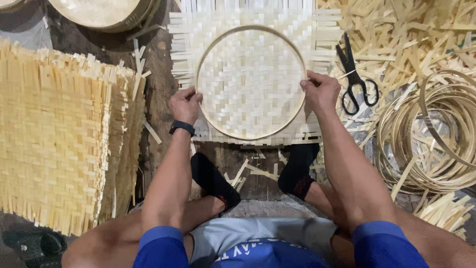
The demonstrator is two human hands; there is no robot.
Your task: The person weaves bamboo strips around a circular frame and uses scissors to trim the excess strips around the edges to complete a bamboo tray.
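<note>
Both hands grip a round bamboo hoop [251, 31] lying on a pale woven mat [248, 79]: left hand [185, 104] and right hand [320, 91] pinch opposite rims. Black scissors [353, 75] lie just right of the mat, near coiled bamboo strips [436, 134].

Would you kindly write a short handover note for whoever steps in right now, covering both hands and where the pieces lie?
Left hand: grips the left edge of the round pale bamboo hoop.
Right hand: grips the hoop's right edge.
The hoop lies flat on the square pale woven bamboo mat, roughly centred; the feet rest at the mat's near edge.
Black-handled scissors lie just right of the mat, on cut strips.
Coiled bamboo hoops lie far right; a stack of yellowish woven mats lies left.
Done: hoop placed on mat.
Left: the mat's fringe beyond the hoop is untrimmed.
</note>
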